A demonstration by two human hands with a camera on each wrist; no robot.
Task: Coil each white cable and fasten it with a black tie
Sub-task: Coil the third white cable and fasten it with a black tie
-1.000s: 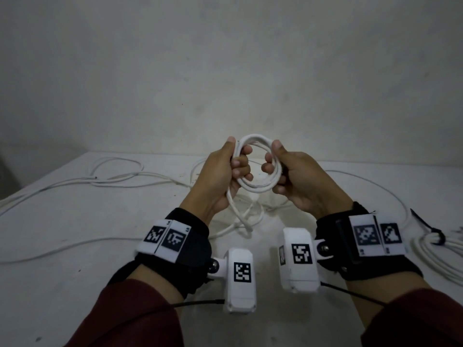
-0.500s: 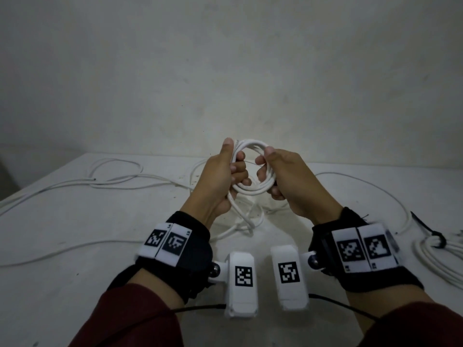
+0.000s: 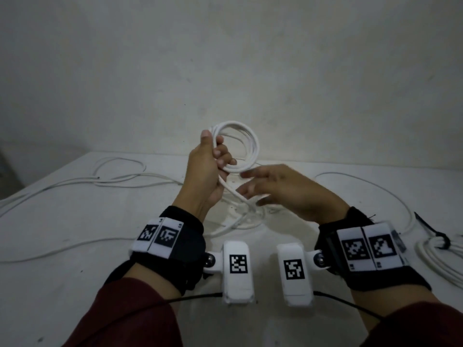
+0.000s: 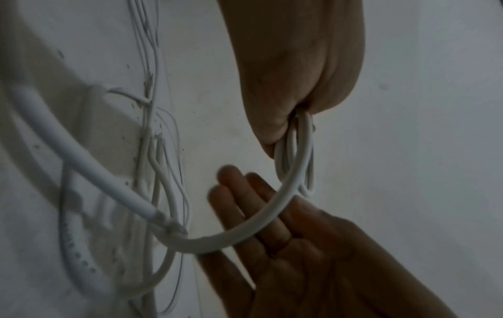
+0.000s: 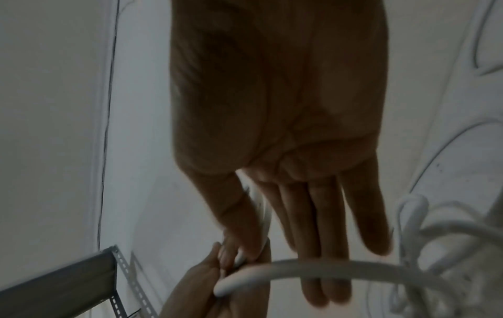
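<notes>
My left hand [image 3: 213,159] grips a small coil of white cable [image 3: 246,142], held upright above the table. The loose tail of that cable [image 3: 234,194] runs down from the fist to loops on the table; in the left wrist view the coil [image 4: 295,155] hangs from the fist. My right hand [image 3: 270,186] is below and right of the coil with straight, spread fingers [image 5: 321,215], holding nothing. A tied coil [image 3: 436,259] with a black tie [image 3: 437,237] lies at the right edge.
More loose white cable [image 3: 117,176] snakes over the left and back of the white table [image 3: 75,284]. Another strand [image 3: 375,189] curves along the right. A plain wall stands close behind. A grey metal shelf bracket [image 5: 81,277] shows in the right wrist view.
My right hand has let go of the coil and dropped down with fingers spread. The left hand has lifted the coil a little higher.
</notes>
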